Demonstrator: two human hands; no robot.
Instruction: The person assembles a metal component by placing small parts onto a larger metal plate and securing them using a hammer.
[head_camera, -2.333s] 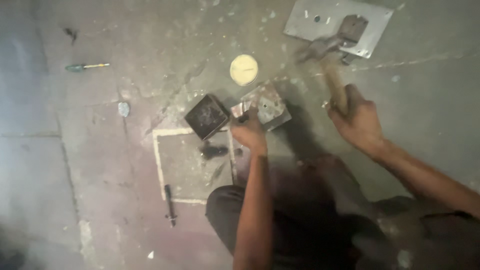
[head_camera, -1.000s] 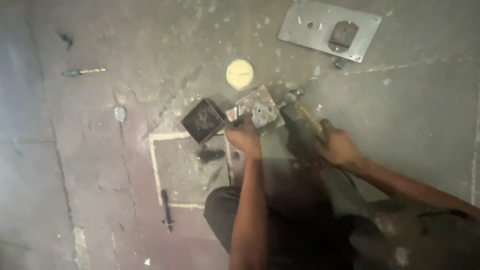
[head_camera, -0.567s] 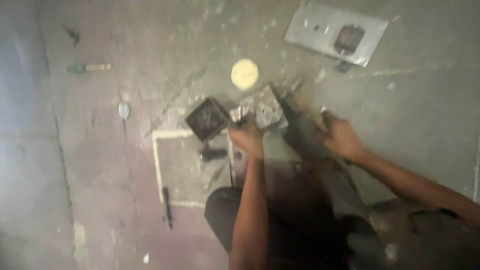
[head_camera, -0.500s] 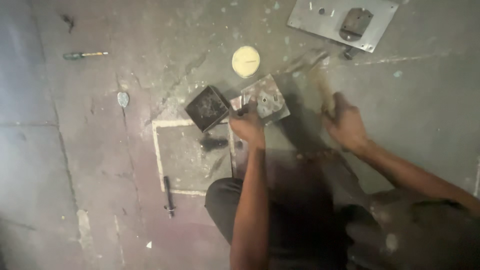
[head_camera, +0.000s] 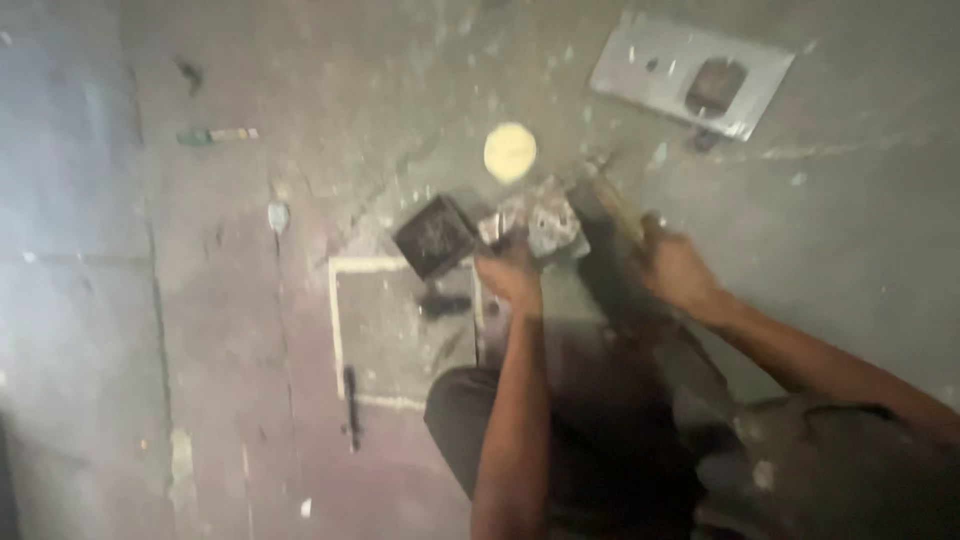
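Currently the concrete floor (head_camera: 860, 260) is carrying all items. Largest loose item, a grey metal plate (head_camera: 655, 70) with a dark block on it, is lying well beyond the right hand. A dark square box (head_camera: 435, 235) is sitting just left of the left hand (head_camera: 510, 280), whose grip is clenching a rough metal block (head_camera: 545, 220), apparently steadying it for striking. The right hand (head_camera: 675, 270) is gripping a blurred hammer handle (head_camera: 615, 205), head close to the block. A pale round disc (head_camera: 510, 152) is lying just beyond the block, not obstructing. A green-handled screwdriver (head_camera: 218, 135) is lying far left.
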